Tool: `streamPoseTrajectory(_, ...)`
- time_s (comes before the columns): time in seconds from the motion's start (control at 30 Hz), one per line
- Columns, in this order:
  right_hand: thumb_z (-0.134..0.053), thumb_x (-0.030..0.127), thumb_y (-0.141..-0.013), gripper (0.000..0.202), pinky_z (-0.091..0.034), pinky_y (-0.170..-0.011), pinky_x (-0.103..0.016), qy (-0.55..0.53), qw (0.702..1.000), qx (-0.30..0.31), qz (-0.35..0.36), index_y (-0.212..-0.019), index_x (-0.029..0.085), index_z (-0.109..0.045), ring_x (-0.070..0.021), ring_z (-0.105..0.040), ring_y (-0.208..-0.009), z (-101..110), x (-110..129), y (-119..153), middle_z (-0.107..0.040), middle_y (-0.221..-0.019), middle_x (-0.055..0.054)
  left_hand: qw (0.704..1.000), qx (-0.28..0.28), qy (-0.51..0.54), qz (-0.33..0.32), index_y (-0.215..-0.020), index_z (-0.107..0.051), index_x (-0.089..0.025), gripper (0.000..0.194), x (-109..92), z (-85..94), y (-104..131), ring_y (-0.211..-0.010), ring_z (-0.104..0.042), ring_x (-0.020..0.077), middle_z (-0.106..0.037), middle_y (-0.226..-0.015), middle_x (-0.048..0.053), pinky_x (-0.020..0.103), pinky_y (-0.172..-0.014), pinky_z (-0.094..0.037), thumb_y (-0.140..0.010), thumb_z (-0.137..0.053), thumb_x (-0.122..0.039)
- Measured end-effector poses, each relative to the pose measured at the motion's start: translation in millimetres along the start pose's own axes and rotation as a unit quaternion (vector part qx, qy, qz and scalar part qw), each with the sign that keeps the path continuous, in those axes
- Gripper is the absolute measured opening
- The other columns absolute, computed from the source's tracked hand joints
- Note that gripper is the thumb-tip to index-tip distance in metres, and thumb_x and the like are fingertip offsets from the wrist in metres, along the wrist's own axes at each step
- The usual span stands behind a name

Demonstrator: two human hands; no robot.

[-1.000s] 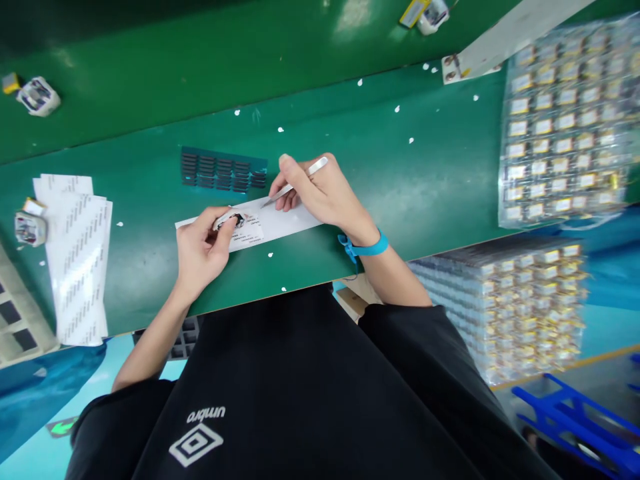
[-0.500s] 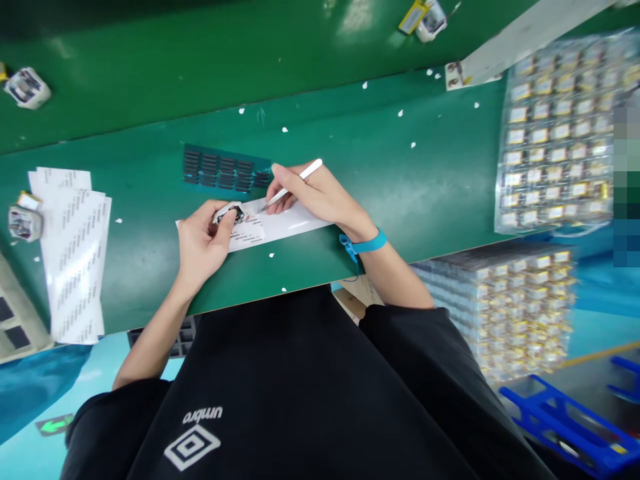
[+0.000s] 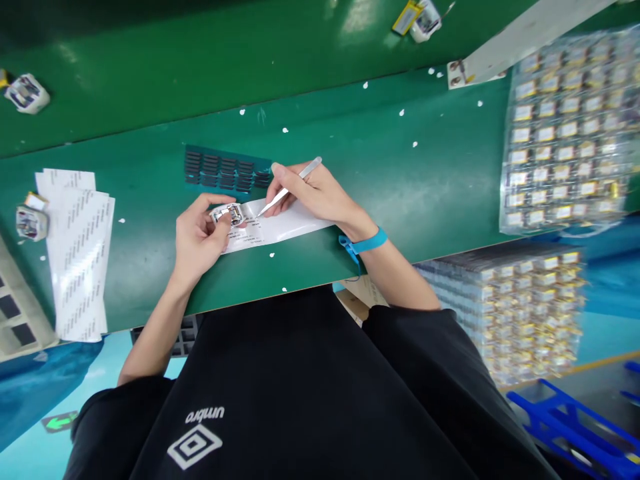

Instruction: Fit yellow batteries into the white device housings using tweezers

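Observation:
A small white-cased device with exposed electronics (image 3: 227, 214) is held between the thumb and fingers of my left hand (image 3: 200, 235), over the left end of a white printed label sheet (image 3: 290, 223). My right hand (image 3: 310, 193) is closed on silver tweezers (image 3: 290, 187), pen-like, with the tips down at the sheet just right of the device. Whether anything is between the tips is too small to tell. Just behind the sheet lies a blue-green film with rows of black strips (image 3: 220, 170).
Label sheets (image 3: 80, 260) lie at the left beside another white device (image 3: 31, 222). More devices sit at the back left (image 3: 27, 93) and back right (image 3: 426, 21). A metal bracket (image 3: 460, 73) and a clear tray of parts (image 3: 565, 140) stand right; stacked trays (image 3: 525, 313) are below.
The device in my left hand has tilted and moved slightly left. The tweezer tips have shifted a little left and down over the sheet.

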State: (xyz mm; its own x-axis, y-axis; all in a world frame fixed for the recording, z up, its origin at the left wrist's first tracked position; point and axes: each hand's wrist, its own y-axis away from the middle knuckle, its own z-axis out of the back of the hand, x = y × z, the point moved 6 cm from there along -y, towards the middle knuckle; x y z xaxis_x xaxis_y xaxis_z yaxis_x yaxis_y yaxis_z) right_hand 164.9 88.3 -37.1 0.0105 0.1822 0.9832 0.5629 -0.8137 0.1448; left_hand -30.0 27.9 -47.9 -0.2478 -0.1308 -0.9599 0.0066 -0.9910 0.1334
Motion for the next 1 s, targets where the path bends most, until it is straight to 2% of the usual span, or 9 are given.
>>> streamPoseTrajectory(0.2,-0.055,0.075,-0.096,0.061,-0.063,-0.065,-0.023,-0.010,1.000,-0.027,0.002,-0.079,0.018,-0.069,-0.0128,-0.076,-0.066,10,1,-2,-0.078,-0.074,-0.004,1.000,0.001,-0.001,0.001,-0.107,-0.069,-0.021,0.018,-3,1.8,1,-0.034,-0.041,0.0067,-0.069,-0.065,-0.001,0.022,-0.033,-0.030,-0.093,-0.073,-0.030)
streamPoseTrajectory(0.33,-0.070,0.074,-0.086,0.055,-0.065,-0.067,-0.023,-0.029,0.997,-0.065,0.029,-0.083,0.019,-0.065,-0.0133,-0.077,-0.070,12,11,2,-0.077,-0.076,-0.001,0.999,0.024,0.045,0.003,-0.107,-0.073,-0.021,0.016,-25,2.0,3,-0.035,-0.046,0.0066,-0.070,-0.065,-0.001,0.021,-0.034,-0.033,-0.091,-0.073,-0.026)
streamPoseTrajectory(0.4,-0.075,0.072,-0.083,0.054,-0.065,-0.065,-0.022,-0.041,0.993,-0.098,0.050,-0.082,0.019,-0.063,-0.0123,-0.076,-0.067,11,16,5,-0.075,-0.073,0.000,0.997,0.043,0.068,0.007,-0.105,-0.077,-0.020,0.016,-38,-2.5,3,-0.040,-0.053,0.0071,-0.072,-0.070,0.000,0.019,-0.036,-0.037,-0.089,-0.075,-0.023)
streamPoseTrajectory(0.5,-0.072,0.072,-0.086,0.053,-0.064,-0.060,-0.021,-0.061,0.988,-0.126,0.066,-0.081,0.020,-0.061,-0.0106,-0.072,-0.061,4,21,11,-0.074,-0.070,0.001,0.989,0.086,0.119,0.012,-0.105,-0.079,-0.018,0.021,-53,-15.8,1,-0.047,-0.063,0.0100,-0.074,-0.071,0.000,0.019,-0.041,-0.048,-0.084,-0.079,-0.016)
streamPoseTrajectory(0.63,-0.067,0.071,-0.089,0.051,-0.060,-0.052,-0.018,-0.066,0.986,-0.131,0.076,-0.083,0.022,-0.060,-0.0088,-0.069,-0.054,-7,23,15,-0.073,-0.067,0.003,0.976,0.129,0.178,-0.003,-0.114,-0.078,-0.019,0.034,-62,-30.4,1,-0.064,-0.076,0.0175,-0.077,-0.082,0.000,0.029,-0.063,-0.068,-0.081,-0.081,-0.013)
streamPoseTrajectory(0.77,-0.067,0.058,-0.097,0.040,-0.058,-0.047,-0.016,-0.075,0.982,-0.125,0.120,-0.082,0.022,-0.062,-0.0077,-0.069,-0.050,-8,30,17,-0.077,-0.067,0.004,0.977,0.132,0.169,-0.016,-0.118,-0.077,-0.020,0.036,-63,-32.1,2,-0.069,-0.078,0.0204,-0.078,-0.087,0.002,0.036,-0.070,-0.072,-0.083,-0.084,-0.018)
streamPoseTrajectory(1.0,-0.069,0.049,-0.099,0.034,-0.060,-0.050,-0.016,-0.066,0.980,-0.124,0.140,-0.082,0.020,-0.069,-0.0080,-0.071,-0.052,-5,34,18,-0.079,-0.069,0.003,0.984,0.109,0.142,-0.019,-0.118,-0.077,-0.017,0.038,-63,-32.4,4,-0.068,-0.078,0.0207,-0.078,-0.088,0.002,0.035,-0.067,-0.071,-0.081,-0.083,-0.015)
